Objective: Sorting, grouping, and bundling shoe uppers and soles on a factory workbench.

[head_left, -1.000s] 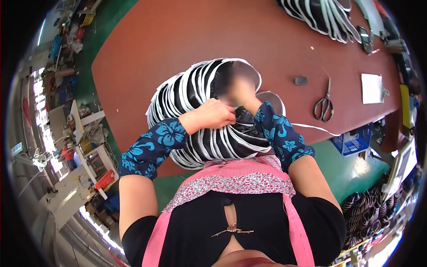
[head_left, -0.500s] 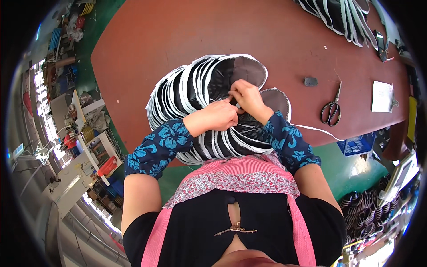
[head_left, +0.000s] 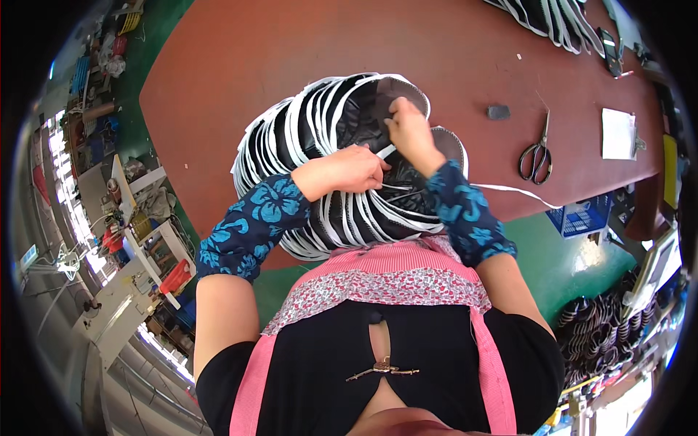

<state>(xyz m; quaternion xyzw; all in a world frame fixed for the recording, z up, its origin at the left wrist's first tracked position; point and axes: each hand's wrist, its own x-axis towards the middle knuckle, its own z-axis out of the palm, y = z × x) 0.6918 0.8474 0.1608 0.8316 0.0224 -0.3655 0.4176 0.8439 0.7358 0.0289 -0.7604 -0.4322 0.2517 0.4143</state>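
Note:
A thick bundle of black curved pieces with white edging (head_left: 313, 112), resembling shoe uppers, lies fanned out on the table right before me. My left hand (head_left: 349, 171) rests on the middle of the bundle, fingers curled around a short white strip (head_left: 386, 151) between the two halves. Above the brown-lined end piece, my right hand (head_left: 411, 131) is closed with fingertips pinched. Whatever it holds, perhaps a thread, is too fine to make out. A long white tape (head_left: 509, 190) trails from the bundle's right side to the table edge.
On the red-brown table (head_left: 218, 73) lie black-handled scissors (head_left: 536, 156), a dark grey block (head_left: 498, 112) and a clipboard with white paper (head_left: 619, 134). Another bundle of pieces (head_left: 552, 22) and a dark phone-like device (head_left: 609, 51) sit far right. A blue crate (head_left: 582, 218) stands beyond the right edge.
My right hand has moved up and away from my left, toward the bundle's far end. The left hand stays on the bundle. The whole view has shifted slightly.

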